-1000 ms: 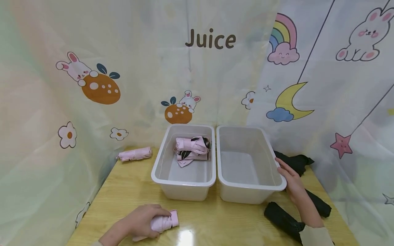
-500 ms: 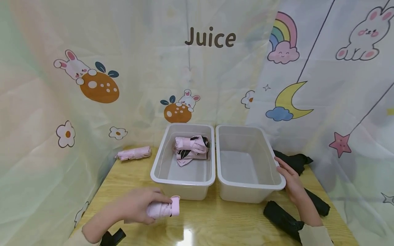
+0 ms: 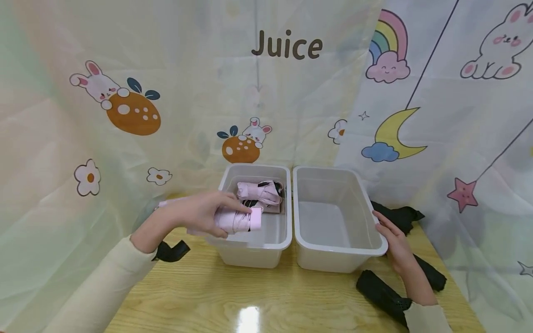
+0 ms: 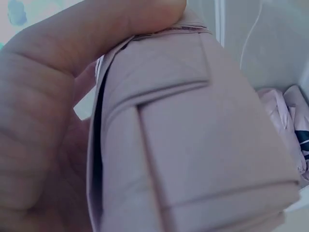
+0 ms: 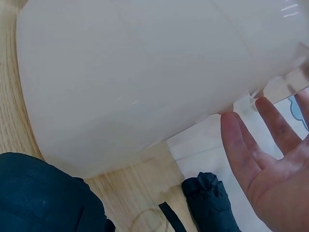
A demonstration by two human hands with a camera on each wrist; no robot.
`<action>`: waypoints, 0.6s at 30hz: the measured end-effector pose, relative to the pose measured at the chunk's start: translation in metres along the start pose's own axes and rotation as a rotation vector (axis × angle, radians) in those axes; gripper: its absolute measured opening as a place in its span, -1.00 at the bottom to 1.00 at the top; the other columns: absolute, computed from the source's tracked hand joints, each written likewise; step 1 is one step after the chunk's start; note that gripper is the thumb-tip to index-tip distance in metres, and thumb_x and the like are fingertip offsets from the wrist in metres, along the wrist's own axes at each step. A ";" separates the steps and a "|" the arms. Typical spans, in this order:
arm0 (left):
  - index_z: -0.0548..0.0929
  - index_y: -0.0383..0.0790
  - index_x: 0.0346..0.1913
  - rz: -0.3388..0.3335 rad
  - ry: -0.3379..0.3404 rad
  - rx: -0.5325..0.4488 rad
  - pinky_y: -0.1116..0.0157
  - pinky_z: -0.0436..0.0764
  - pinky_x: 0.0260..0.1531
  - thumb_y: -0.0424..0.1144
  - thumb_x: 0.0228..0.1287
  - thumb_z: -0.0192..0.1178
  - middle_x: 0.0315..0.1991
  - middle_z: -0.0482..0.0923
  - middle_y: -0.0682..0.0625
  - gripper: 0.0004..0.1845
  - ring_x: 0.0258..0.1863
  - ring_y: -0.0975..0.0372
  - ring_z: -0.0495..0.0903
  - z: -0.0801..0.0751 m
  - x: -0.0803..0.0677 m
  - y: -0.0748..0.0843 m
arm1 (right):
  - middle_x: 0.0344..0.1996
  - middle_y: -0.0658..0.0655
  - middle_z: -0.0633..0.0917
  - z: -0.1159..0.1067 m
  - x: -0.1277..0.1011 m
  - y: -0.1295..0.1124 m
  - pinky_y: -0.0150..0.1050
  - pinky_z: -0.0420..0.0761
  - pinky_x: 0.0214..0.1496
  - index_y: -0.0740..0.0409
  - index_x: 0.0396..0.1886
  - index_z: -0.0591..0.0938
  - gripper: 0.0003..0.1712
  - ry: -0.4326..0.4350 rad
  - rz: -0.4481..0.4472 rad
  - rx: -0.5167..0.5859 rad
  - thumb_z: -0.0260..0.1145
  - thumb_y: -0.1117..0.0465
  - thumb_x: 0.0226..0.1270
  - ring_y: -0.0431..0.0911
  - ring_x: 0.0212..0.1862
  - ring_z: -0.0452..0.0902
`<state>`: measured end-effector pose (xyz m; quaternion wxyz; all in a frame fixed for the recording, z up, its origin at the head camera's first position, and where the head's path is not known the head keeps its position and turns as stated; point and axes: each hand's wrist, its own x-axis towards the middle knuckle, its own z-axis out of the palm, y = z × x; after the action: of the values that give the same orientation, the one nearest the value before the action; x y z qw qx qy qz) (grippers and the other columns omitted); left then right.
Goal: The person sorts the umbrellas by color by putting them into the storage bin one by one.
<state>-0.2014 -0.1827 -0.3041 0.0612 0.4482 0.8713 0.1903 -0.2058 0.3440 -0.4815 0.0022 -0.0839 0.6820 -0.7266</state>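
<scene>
The left hand has its fingers curled round a folded pale pink compact umbrella in its fabric sleeve, holding it above the near end of the left translucent white plastic bin. In the left wrist view the thumb lies along the top of the bundle, whose square end flap faces the camera. Deeper in the same bin lies another pink folded umbrella with dark patches.

The held umbrella looks light, with soft, slightly slick fabric over a stiff core, so it should not sag. A wrap round the middle, as here, seems the surest hold, since the loose cloth could slide if pinched at an end.

The right hand rests with relaxed, straight fingers against the outer wall of the right translucent white plastic bin, holding nothing. That bin's floor is bare. Beside this hand lie black folded umbrellas: one near the desk's front edge, another partly hidden behind the wrist, and a crumpled black one behind the bin.

The desk is glossy pale wood with a light glare. Thin printed curtains with rabbits, a rainbow, a moon and the word "Juice" close the space round.
</scene>
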 end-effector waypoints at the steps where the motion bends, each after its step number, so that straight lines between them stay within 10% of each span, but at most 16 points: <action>1: 0.60 0.14 0.22 -0.020 -0.001 -0.014 0.29 0.55 -0.20 -0.20 -0.10 0.53 0.03 0.54 0.19 -0.31 -0.17 0.29 0.51 -0.003 0.007 -0.004 | 0.17 -0.25 0.46 0.000 0.000 0.000 -0.38 0.56 -0.09 -0.04 0.52 0.21 -0.41 0.002 0.002 -0.002 0.03 0.16 0.56 -0.30 0.05 0.46; 8: 0.63 0.12 0.17 -0.101 0.014 -0.027 0.28 0.54 -0.30 -0.20 -0.16 0.56 0.03 0.57 0.16 -0.32 -0.26 0.23 0.49 -0.003 0.060 -0.046 | 0.18 -0.26 0.44 -0.001 0.004 -0.002 -0.39 0.55 -0.05 -0.04 0.53 0.20 -0.40 0.008 0.018 -0.013 0.04 0.13 0.56 -0.31 0.08 0.45; 18: 0.67 0.20 0.12 -0.203 -0.080 0.058 0.30 0.48 -0.15 -0.14 -0.18 0.57 0.07 0.56 0.17 -0.36 -0.11 0.26 0.45 0.038 0.123 -0.099 | 0.17 -0.25 0.45 0.001 0.002 -0.002 -0.37 0.56 -0.08 0.01 0.53 0.18 -0.40 0.012 0.013 -0.020 0.03 0.16 0.57 -0.29 0.07 0.45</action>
<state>-0.3387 -0.1260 -0.3692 0.1020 0.3665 0.9142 0.1396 -0.2079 0.3434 -0.4788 0.0022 -0.0752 0.6898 -0.7201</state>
